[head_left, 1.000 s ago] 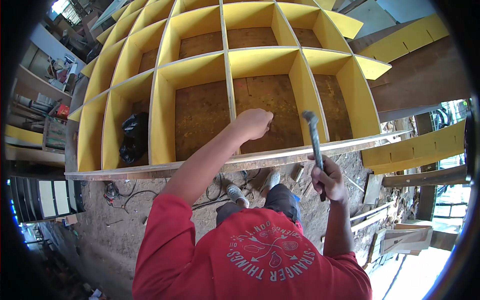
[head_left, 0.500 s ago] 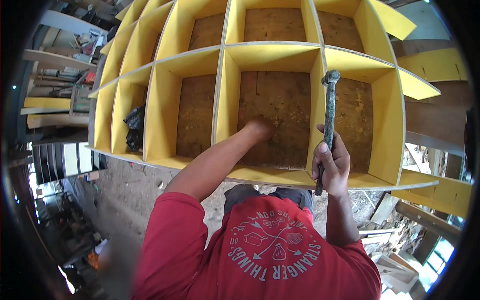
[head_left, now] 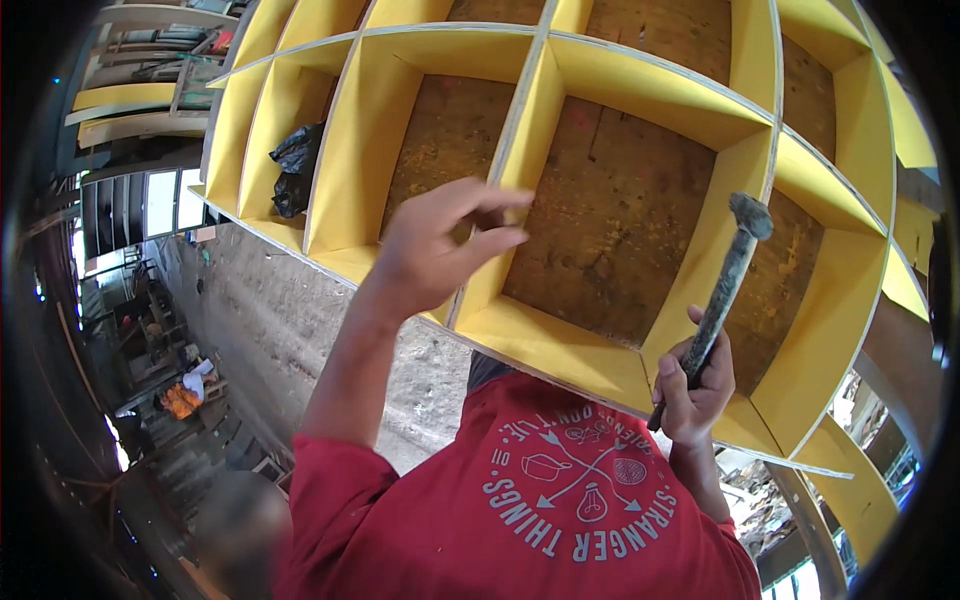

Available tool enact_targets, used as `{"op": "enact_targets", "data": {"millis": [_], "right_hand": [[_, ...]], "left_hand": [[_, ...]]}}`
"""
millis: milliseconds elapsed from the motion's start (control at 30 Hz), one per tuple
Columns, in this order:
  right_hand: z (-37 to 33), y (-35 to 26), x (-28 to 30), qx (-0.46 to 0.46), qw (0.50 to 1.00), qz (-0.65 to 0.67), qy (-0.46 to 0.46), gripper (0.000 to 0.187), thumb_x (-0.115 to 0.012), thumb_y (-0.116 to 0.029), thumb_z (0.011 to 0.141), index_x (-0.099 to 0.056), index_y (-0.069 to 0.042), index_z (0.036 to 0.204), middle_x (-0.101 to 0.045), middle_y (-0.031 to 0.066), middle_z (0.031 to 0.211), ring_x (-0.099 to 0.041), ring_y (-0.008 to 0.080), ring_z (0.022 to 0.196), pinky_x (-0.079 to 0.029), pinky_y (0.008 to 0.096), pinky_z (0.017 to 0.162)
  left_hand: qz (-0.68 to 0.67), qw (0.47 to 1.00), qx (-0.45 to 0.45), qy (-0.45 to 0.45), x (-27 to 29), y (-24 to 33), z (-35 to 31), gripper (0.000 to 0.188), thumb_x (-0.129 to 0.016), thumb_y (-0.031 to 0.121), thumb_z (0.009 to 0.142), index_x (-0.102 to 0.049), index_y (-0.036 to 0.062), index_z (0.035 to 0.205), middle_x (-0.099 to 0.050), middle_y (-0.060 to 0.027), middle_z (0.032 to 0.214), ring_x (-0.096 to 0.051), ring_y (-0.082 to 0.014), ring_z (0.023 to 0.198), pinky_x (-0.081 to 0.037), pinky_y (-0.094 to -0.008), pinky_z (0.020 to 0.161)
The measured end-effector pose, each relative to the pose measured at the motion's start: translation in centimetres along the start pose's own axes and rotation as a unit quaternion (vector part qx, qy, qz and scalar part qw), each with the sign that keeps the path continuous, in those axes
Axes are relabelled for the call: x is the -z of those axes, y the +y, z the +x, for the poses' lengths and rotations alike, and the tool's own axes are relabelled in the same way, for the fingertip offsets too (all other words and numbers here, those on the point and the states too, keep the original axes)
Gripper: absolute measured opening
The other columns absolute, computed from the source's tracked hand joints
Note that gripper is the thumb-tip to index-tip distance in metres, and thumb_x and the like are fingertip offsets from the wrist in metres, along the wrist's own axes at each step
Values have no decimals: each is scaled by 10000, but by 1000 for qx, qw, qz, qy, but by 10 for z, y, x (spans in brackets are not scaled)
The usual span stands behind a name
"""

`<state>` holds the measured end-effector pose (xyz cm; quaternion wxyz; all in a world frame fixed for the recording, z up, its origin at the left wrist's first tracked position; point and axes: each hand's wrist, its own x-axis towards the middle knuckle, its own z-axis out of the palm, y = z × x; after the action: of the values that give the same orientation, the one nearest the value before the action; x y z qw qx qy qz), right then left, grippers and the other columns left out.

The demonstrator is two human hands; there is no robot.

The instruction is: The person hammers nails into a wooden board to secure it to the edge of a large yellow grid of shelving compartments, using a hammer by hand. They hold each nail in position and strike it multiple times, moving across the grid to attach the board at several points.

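Observation:
My left hand (head_left: pixel 440 245) is raised against the front edge of an upright divider in a yellow shelf unit (head_left: pixel 600 85). Its thumb and fingertips are pinched together at that edge, and anything between them is too small to see. My right hand (head_left: pixel 695 385) grips the lower handle of a dark hammer (head_left: pixel 722 295). The hammer points up and to the right, its head in front of the neighbouring yellow divider. The unit's compartments have brown board backs (head_left: pixel 610 215). My red shirt with a grey printed emblem (head_left: pixel 560 500) fills the lower middle.
A black bag (head_left: pixel 295 165) sits in a compartment at the far left. Below the unit's front edge lies a bare dirt floor (head_left: pixel 265 320). Orange cloth and clutter (head_left: pixel 182 398) lie at lower left, and stacked boards and frames (head_left: pixel 140 95) at upper left.
The shelf unit now looks closer and larger. My left hand has come from the compartment's back board to the divider's front edge. The hammer has tilted to the right, still in my right hand.

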<state>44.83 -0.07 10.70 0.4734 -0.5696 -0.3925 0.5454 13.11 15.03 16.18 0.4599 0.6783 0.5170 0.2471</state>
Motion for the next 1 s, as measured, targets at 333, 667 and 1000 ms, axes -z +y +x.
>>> {"op": "enact_targets", "data": {"millis": [333,667,1000], "right_hand": [[4,0,-27,31,991,-82,102,569,-630,-83,1006,-410,147,1478,-527,-1,680,-461,44,465,-343,192,421],[-4,19,-72,77,909,-201,356,332,-715,-64,980,-601,70,1262,-581,12,715,-492,55,509,-384,209,478],[-121,13,-145,-10,905,-175,388,338,-739,-137,1006,-581,-28,1284,-578,-33,692,-448,20,446,-318,195,399]], "left_hand": [[167,973,38,156,64,-128,-99,92,-783,53,913,-737,12,983,-733,-127,903,-724,-233,774,-564,-324,690],[107,980,-108,125,84,-145,-100,111,-804,67,886,-722,43,958,-740,-112,873,-723,-289,746,-561,-378,652],[44,993,-107,6,94,-145,-107,66,-759,51,907,-705,34,941,-729,-126,862,-720,-295,745,-554,-366,660]]}}
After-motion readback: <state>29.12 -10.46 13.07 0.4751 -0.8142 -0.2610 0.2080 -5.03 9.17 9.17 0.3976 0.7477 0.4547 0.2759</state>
